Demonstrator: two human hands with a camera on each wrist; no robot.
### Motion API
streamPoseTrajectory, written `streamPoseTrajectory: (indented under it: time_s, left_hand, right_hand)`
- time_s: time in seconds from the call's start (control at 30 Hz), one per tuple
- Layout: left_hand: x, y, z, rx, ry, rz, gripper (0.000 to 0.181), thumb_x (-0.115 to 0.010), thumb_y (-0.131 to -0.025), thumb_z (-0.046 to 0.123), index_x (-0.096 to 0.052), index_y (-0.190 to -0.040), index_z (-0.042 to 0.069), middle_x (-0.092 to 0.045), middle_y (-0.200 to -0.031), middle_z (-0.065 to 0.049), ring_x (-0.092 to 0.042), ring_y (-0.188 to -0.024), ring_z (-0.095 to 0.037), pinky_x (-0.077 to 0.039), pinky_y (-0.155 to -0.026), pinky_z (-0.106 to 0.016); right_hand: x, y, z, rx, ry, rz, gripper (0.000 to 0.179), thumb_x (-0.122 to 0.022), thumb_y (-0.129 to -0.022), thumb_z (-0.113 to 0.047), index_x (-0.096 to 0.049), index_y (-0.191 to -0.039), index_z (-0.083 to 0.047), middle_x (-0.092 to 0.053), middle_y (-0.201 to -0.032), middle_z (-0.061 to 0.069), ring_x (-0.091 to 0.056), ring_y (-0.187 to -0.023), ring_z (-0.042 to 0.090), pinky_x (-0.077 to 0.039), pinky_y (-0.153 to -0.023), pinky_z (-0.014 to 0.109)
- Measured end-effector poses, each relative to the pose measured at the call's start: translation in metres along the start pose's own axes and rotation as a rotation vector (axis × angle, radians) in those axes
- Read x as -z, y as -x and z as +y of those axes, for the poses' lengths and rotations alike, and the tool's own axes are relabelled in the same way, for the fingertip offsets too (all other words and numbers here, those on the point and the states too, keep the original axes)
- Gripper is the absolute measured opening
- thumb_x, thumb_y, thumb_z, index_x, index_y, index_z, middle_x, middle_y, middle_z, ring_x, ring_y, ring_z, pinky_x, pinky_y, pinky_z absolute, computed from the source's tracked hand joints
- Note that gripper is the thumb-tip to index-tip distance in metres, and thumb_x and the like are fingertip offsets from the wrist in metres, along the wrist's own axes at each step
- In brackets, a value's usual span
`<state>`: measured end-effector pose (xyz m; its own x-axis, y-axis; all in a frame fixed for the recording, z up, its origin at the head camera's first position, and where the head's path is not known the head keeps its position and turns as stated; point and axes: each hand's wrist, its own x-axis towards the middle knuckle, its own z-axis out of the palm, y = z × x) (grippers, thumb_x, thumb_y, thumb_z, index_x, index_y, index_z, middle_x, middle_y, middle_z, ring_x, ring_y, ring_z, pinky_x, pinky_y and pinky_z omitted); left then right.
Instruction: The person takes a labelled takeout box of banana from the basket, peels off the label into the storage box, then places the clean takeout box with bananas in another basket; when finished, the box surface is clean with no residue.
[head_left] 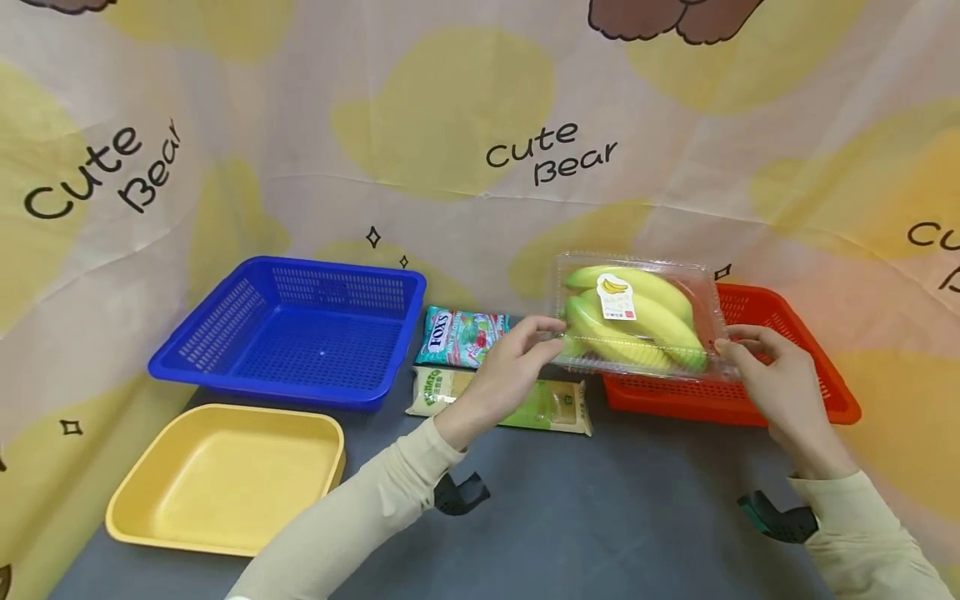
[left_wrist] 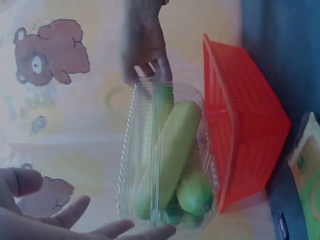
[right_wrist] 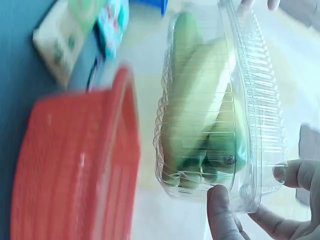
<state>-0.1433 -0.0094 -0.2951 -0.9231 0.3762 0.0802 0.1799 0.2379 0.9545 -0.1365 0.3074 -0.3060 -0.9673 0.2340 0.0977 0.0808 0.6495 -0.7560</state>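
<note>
1. Clear box (right_wrist: 265, 125) of yellow-green bananas (head_left: 660, 325), w/ white label (head_left: 618, 300) on its lid, hangs tilted in midair over L part of red basket (head_left: 675, 402), per head view.
2. R hand (head_left: 787, 383) grips box's R end, pinching it b/w thumb & fingers.
3. L hand (head_left: 502, 375) is open at box's L end, fingers spread & mostly straight, thumb off the plastic; can't tell how firmly fingertips touch.
4. Candy bag (head_left: 467, 337), marked "FOX'S," lies b/w red basket & blue basket (head_left: 318, 354); tan-and-green packet (head_left: 551, 406) lies just in front of it, partly hidden by L hand & wrist.
5. Yellow tray (head_left: 232, 479) sits in front of blue basket on dark gray table (head_left: 600, 517).
6. Bkgd: cloth (head_left: 450, 117) printed w/ bears, yellow patches & "Cute Bear."
</note>
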Motion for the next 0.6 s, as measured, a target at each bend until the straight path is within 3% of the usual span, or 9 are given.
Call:
streamPoseTrajectory:
  time_s: [0.17,0.2,0.3,0.47,0.6]
  left_hand:
    - [0.017,0.037,-0.01,0.0,-0.04,0.118,0.035,-0.046,-0.101,0.026,-0.056,-0.133,0.016,-0.055,-0.14,-0.002,-0.055,-0.117,-0.025,-0.044,-0.098,-0.049]
    - [0.02,0.044,-0.012,0.004,-0.054,0.139,0.034,-0.047,-0.101,0.024,-0.056,-0.133,0.016,-0.055,-0.14,-0.001,-0.048,-0.129,-0.023,-0.039,-0.105,-0.051]
    - [0.028,0.065,-0.022,0.011,-0.071,0.172,0.032,-0.048,-0.101,0.019,-0.057,-0.132,0.013,-0.056,-0.139,-0.003,-0.049,-0.131,-0.023,-0.041,-0.104,-0.052]
    - [0.041,0.097,-0.038,0.068,-0.124,0.227,0.029,-0.05,-0.101,0.017,-0.059,-0.129,0.014,-0.06,-0.132,-0.003,-0.054,-0.125,-0.024,-0.046,-0.1,-0.048]
    - [0.047,0.117,-0.049,0.1,-0.105,0.247,0.026,-0.055,-0.099,0.015,-0.061,-0.124,0.012,-0.061,-0.127,-0.006,-0.057,-0.123,-0.026,-0.051,-0.098,-0.042]
  right_hand:
    - [-0.023,0.02,-0.01,0.047,0.003,-0.056,0.044,-0.055,-0.098,-0.042,-0.054,-0.127,-0.01,-0.058,-0.104,-0.003,-0.053,-0.081,0.01,-0.048,-0.06,0.026]
    - [-0.027,0.023,-0.012,0.058,0.006,-0.071,0.044,-0.056,-0.097,-0.042,-0.054,-0.127,-0.01,-0.058,-0.108,0.001,-0.051,-0.085,0.013,-0.049,-0.062,0.026]
    - [-0.039,0.035,-0.015,0.076,0.004,-0.13,0.043,-0.057,-0.097,-0.041,-0.053,-0.127,-0.011,-0.056,-0.116,0.01,-0.052,-0.092,0.018,-0.048,-0.065,0.027]
    - [-0.056,0.054,-0.019,0.086,-0.03,-0.234,0.039,-0.059,-0.097,-0.035,-0.053,-0.126,-0.01,-0.058,-0.117,0.013,-0.062,-0.1,0.025,-0.049,-0.075,0.03]
    - [-0.069,0.069,-0.019,0.076,-0.061,-0.292,0.035,-0.062,-0.096,-0.032,-0.054,-0.122,-0.01,-0.058,-0.109,0.01,-0.062,-0.094,0.019,-0.049,-0.076,0.028]
